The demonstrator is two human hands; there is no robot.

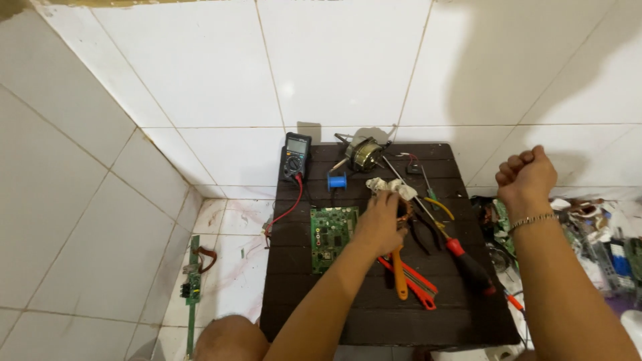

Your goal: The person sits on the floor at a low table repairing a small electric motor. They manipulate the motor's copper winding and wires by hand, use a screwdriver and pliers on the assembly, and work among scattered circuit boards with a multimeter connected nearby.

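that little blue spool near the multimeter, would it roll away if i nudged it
Probably yes. The blue spool looks to lie on its side on the dark board, round flanges down, so a nudge could roll it, though the board's slat grooves may catch it. It looks small and likely light. Nothing touches it; the multimeter and the left hand are apart from it.

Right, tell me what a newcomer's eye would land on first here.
First the left hand, pressed on a copper coil with white wrapping at the middle of the dark wooden board, and the right hand, a raised fist off the board's right edge. Next the green circuit board beside the left hand, the multimeter at the far left corner, and the orange-handled pliers nearer the person.
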